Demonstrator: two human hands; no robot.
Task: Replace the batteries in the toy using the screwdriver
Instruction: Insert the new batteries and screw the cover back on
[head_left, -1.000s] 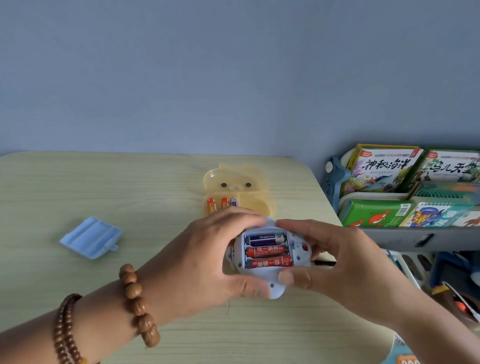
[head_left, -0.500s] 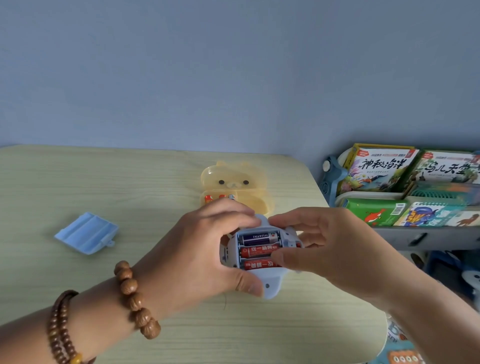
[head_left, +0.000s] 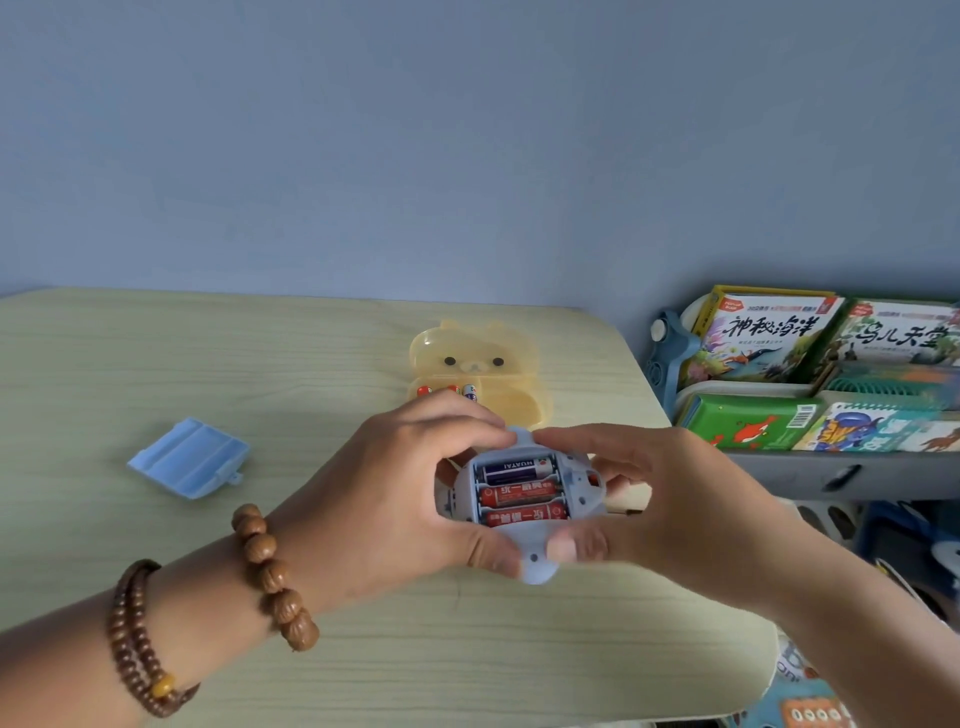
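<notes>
A pale blue toy (head_left: 535, 569) lies upside down between both hands, just above the table. Its open battery bay holds three batteries (head_left: 519, 493): one purple on top, two red below. My left hand (head_left: 395, 499) grips the toy's left side, thumb at its lower edge. My right hand (head_left: 670, 504) grips the right side, thumb on the lower rim, fingers over the top. The blue battery cover (head_left: 187, 457) lies on the table to the left. A yellow bear-shaped box (head_left: 478, 374), lid open, stands behind the hands with a few batteries (head_left: 452, 391) inside. No screwdriver is clearly visible.
The light wooden table (head_left: 260, 364) ends at a rounded right edge. Beyond it stands a shelf rack (head_left: 779, 467) with children's books (head_left: 769, 332). A blue-grey wall rises behind the table. Bead bracelets are on my left wrist.
My right thumb has slid from the lowest battery down to the toy's lower rim, uncovering all three batteries. Both hands and the toy stay in about the same place.
</notes>
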